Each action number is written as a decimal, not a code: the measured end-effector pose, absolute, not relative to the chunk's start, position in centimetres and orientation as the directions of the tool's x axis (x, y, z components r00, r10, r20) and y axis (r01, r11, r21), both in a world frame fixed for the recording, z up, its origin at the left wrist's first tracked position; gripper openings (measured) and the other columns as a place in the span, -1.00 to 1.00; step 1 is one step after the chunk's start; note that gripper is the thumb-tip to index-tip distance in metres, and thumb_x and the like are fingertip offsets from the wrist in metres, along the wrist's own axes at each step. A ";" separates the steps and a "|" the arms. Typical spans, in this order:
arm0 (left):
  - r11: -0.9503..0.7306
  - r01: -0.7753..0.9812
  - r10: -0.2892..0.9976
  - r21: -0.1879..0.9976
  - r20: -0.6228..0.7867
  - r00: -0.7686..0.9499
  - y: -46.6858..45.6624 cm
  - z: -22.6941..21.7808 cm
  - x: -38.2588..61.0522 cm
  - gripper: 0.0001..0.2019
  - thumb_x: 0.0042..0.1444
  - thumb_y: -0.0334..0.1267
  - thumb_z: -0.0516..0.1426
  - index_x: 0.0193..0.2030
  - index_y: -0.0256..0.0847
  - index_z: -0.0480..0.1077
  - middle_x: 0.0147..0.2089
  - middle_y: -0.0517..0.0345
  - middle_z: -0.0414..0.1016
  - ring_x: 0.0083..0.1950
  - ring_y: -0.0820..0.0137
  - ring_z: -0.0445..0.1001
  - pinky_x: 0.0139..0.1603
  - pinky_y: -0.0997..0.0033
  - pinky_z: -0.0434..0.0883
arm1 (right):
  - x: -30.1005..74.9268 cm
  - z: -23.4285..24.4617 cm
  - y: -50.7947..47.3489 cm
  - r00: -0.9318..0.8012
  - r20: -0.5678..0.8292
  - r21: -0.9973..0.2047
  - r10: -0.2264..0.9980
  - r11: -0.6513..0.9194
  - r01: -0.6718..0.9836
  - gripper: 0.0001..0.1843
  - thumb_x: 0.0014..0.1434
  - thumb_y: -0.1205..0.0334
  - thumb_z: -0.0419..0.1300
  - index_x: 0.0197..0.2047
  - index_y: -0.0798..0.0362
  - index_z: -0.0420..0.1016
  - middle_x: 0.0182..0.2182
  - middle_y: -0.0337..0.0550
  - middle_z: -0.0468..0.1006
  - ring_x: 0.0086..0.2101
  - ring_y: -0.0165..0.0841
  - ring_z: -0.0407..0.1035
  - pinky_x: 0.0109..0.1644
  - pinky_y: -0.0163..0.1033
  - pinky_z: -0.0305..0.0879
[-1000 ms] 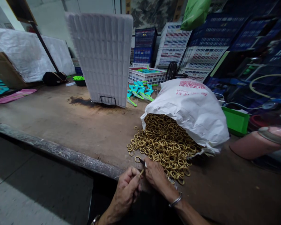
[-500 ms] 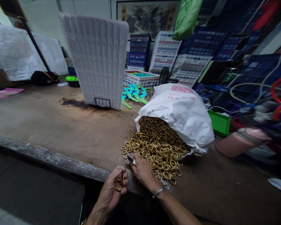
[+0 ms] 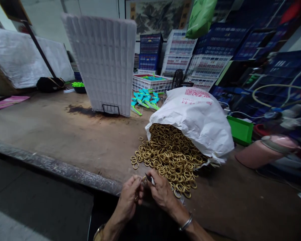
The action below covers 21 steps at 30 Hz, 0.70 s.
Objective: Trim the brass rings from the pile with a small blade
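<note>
Close to the table edge, my left hand (image 3: 130, 194) is closed around a few brass-coloured rings, mostly hidden by its fingers. A single ring (image 3: 144, 179) shows at its fingertips, between the two hands. My right hand (image 3: 161, 190) grips a small knife (image 3: 148, 178) with a dark blade and a pale part by the fingers; its tip points toward the left hand. Just beyond the right hand lies a heap of brass-coloured rings (image 3: 174, 160), spilling from the mouth of a white woven sack (image 3: 193, 117) that rests on its side.
A tall white ribbed panel (image 3: 107, 63) stands in a black wire holder on the brown table (image 3: 52, 124). Turquoise and green plastic pieces (image 3: 145, 98) lie behind it. On the right are a pink bottle (image 3: 264, 152) and a green tray (image 3: 239, 130). Stacked crates (image 3: 178, 50) line the back.
My right hand has drawn back from the ring heap toward me, bringing the knife close to my left hand. My left hand has turned and moved slightly right, with a ring now at its fingertips.
</note>
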<state>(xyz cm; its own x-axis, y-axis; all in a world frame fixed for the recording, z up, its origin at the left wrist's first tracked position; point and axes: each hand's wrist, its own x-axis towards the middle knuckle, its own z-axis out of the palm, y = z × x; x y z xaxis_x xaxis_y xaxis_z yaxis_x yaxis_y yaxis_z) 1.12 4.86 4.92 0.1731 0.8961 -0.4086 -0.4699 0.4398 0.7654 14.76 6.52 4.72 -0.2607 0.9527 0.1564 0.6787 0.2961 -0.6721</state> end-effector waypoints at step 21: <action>0.422 -0.240 0.900 0.874 -0.372 0.228 5.0 4.7 1.9 -0.72 -0.06 -0.04 0.14 -0.44 -0.22 0.23 -0.68 0.42 0.14 -0.76 0.69 -0.05 -0.76 0.63 -0.10 | 15.0 5.3 7.3 -0.153 -0.177 -0.923 0.972 -0.111 0.368 -0.74 0.07 0.06 -0.03 -0.50 0.06 0.25 -0.63 -0.37 0.21 -0.58 -0.50 0.09 -0.50 -0.39 0.02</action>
<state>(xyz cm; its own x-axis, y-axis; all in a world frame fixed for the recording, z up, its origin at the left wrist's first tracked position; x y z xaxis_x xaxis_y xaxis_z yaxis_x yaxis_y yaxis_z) 1.89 5.04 4.73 0.2283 0.8996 -0.3722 -0.2396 0.4224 0.8742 15.01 7.31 5.31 -0.1525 0.9723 -0.1771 0.3676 -0.1105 -0.9234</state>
